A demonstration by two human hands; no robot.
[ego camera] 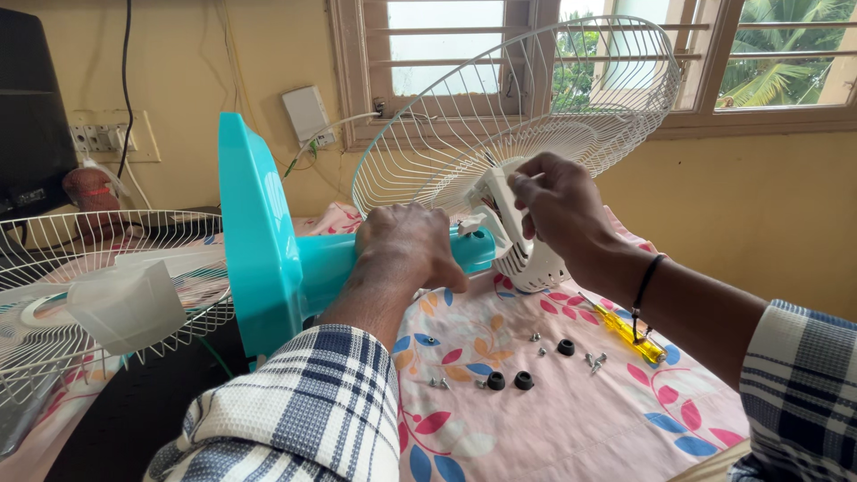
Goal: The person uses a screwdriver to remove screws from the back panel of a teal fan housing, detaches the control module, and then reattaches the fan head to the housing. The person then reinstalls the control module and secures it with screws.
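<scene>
The left hand (409,245) is clamped around the turquoise plastic fan stem (335,268), lying sideways on the floral pink cloth (571,428). The right hand (558,201) pinches the white plastic motor housing (518,241), perhaps at a screw, behind the white wire guard (536,98). Black rubber caps (509,381) and a yellow-handled screwdriver (629,332) lie just below, with open cloth toward the near edge.

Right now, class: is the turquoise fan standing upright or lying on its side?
On its side. The round turquoise base stands on edge on the floral cloth, and the left hand grips its horizontal neck.
</scene>
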